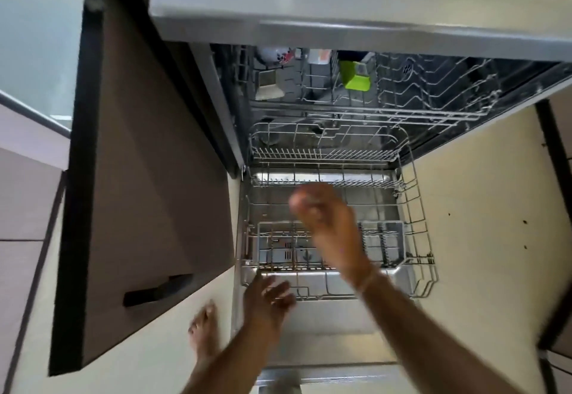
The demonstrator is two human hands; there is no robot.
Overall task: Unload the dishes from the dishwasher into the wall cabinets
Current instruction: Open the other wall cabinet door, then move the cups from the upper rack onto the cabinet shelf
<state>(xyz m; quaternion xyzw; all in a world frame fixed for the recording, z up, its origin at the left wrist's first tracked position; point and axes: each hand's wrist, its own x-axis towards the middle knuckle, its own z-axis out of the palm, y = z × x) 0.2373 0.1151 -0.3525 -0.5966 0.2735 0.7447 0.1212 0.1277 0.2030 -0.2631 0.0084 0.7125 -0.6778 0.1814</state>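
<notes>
Since the lower rack [340, 208] is pulled out over the open dishwasher door [325, 325] and shows almost no dishes, I judge your next reach should go past it, to the upper rack [356, 90]. Your right hand [325, 217] is above the lower rack, blurred, fingers curled; I cannot tell whether it holds anything. Your left hand [269, 297] is open, fingers spread, empty, near the front edge of the lower rack. Bend lower before you reach, because the upper rack sits back under the bench edge [340, 31]. In the upper rack there are a green plastic piece [356, 79], a grey container [267, 85], and a white item with red marks [275, 54] at the back. The cutlery basket [383, 243] in the lower rack looks nearly empty. Mind the open cabinet door [148, 177] at your left when you rise.
</notes>
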